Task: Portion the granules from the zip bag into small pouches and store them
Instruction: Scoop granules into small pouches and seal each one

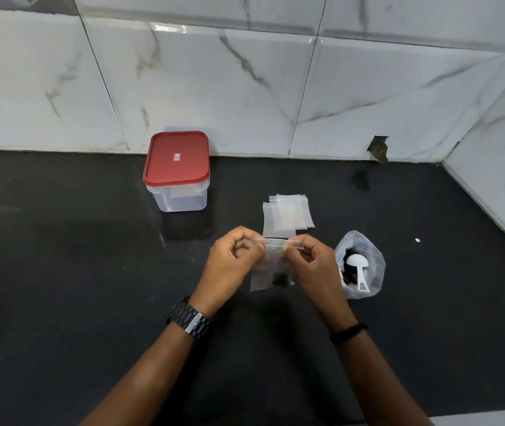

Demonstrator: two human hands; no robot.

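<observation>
While both hands (271, 259) pinch it, the pouch (271, 276) holds granules (279, 278).

This looks like a home kitchen. A polished black stone counter (60, 272) runs into a corner, backed on two sides by glossy white marble-look wall tiles (214, 96) with grey veining and thin grout lines. Against the back wall stands a clear plastic food container (180, 198) with a red snap lid (176, 157), the sort used for dry goods. A chipped hole (379, 149) breaks the tile edge near the counter, a domestic touch rather than a lab or shop fitting.
</observation>
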